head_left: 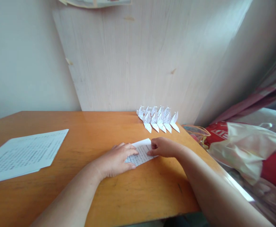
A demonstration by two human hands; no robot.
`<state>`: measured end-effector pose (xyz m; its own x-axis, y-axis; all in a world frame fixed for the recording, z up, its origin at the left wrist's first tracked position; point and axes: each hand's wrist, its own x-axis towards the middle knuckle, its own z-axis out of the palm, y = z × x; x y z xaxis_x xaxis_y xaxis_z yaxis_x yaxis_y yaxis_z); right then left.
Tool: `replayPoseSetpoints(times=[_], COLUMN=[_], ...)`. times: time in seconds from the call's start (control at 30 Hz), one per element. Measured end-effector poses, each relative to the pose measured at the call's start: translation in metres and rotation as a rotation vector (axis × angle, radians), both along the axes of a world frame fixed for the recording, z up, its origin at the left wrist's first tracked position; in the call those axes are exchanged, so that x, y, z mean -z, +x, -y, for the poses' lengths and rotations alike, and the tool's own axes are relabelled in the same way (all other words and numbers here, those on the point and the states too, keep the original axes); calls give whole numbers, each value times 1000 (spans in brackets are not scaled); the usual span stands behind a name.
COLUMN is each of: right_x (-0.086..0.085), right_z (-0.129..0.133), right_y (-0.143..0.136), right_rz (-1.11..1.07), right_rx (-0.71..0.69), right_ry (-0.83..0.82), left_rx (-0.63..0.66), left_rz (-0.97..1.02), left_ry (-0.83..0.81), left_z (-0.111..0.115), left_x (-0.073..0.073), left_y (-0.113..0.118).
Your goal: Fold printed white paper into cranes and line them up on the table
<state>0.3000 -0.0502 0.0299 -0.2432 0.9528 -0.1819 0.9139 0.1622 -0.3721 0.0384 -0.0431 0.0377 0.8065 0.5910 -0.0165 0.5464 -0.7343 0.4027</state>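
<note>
Touching paper [142,152] — ends partly hidden.

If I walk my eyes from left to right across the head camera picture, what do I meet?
Printed sheets → left hand → printed paper between the hands → right hand → cream-coloured bag.

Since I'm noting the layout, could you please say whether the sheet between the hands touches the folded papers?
Apart. The head view shows bare tabletop between the sheet and the folded papers beyond it.
</note>
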Motion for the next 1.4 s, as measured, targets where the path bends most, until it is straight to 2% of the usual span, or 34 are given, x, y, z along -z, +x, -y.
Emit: replayPoseSetpoints(times=[0.5,0.63,0.83,1.0,1.1,1.2,1.4], right_x=[0,2,6,7,6,5,-1], right_z=[1,-3,-8,-4,0,3,6], right_y=[4,5,2,-5,-11,-15,-17], right_rz=[-31,-57,-136,-167,-121,-42,13], right_rx=[6,72,164,84,-17,-54,-11], right_ry=[-4,119,316,386,339,286,275], left_rx=[-197,-237,-230,-242,-268,-295,-351], left_rz=[-186,-211,-197,-191,-216,-209,-121], left_ry=[-31,-26,-30,-39,-31,27,256], left_z=[-9,-9,-8,-7,-8,-13,-24], left_x=[-12,-13,-12,-13,-13,-7,7], left_y=[-27,-27,-26,-26,-26,-27,-32])
